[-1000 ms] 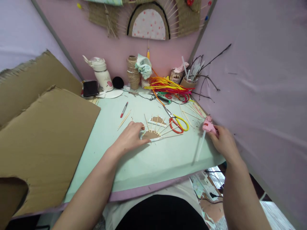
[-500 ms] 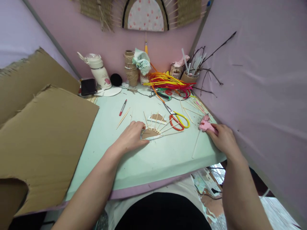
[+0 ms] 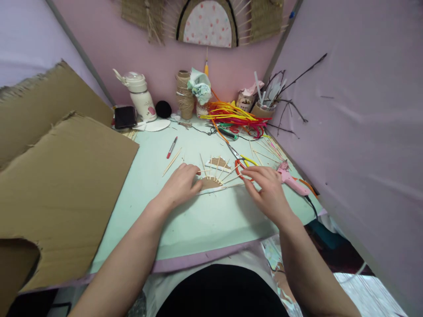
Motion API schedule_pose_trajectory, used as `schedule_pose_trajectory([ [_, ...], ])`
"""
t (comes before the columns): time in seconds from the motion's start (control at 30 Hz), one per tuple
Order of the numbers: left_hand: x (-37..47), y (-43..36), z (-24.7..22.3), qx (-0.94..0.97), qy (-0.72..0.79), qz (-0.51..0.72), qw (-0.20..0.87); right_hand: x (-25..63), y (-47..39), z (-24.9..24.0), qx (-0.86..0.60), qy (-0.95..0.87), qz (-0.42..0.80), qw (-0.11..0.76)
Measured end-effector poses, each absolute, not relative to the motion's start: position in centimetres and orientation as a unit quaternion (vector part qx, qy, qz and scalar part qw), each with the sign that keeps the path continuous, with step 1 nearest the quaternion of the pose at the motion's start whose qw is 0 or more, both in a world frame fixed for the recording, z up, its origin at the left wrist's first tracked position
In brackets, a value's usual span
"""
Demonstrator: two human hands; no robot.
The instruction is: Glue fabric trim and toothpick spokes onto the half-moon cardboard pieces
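Observation:
A small cardboard half-circle (image 3: 211, 183) lies on the table with thin wooden sticks (image 3: 228, 178) fanning out from its curved edge. At its left end, my left hand (image 3: 181, 185) has thumb and fingers closed around the piece. My right hand (image 3: 266, 189) hovers over the stick tips on the right, fingers apart and nothing in them; it partly covers the scissors (image 3: 238, 168) with red and yellow handles. Beyond the half-circle lies a second cardboard piece with a white edge (image 3: 218, 164). To the right of my right hand, the pink glue gun (image 3: 295, 182) rests on the table.
Large cardboard sheets (image 3: 82, 176) cover the left side. A red marker (image 3: 172, 147) and loose sticks lie near the middle. Along the back stand a white bottle (image 3: 141, 99), a twine spool (image 3: 184, 94), bright pipe cleaners (image 3: 236, 113) and a jar of twigs (image 3: 263, 110).
My right hand has let go of the glue gun and moved left to the stick tips. My left hand stays at the half-circle. The camera view has shifted slightly.

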State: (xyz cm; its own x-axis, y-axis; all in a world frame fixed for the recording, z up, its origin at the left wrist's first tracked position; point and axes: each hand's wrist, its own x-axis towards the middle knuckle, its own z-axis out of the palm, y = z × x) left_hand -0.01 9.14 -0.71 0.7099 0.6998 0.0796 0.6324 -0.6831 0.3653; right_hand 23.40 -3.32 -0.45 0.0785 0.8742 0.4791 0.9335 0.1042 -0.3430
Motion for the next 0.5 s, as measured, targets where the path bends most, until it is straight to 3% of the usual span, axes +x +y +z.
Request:
schedule_pose_trajectory([
  [0.13,-0.4,9.7,-0.8,0.906,0.388,0.112,0.128,24.3,-2.0,-0.9,-0.686,-0.681,-0.041,0.254],
  [0.27,-1.3,10.6,-1.0,0.878,0.462,0.101,0.077,30.0,0.2,0.2,-0.807,-0.577,-0.031,0.123],
  [0.5,-2.6,11.4,-1.6,0.839,0.542,0.046,0.026,37.6,6.3,2.0,-0.851,-0.524,0.031,-0.029],
])
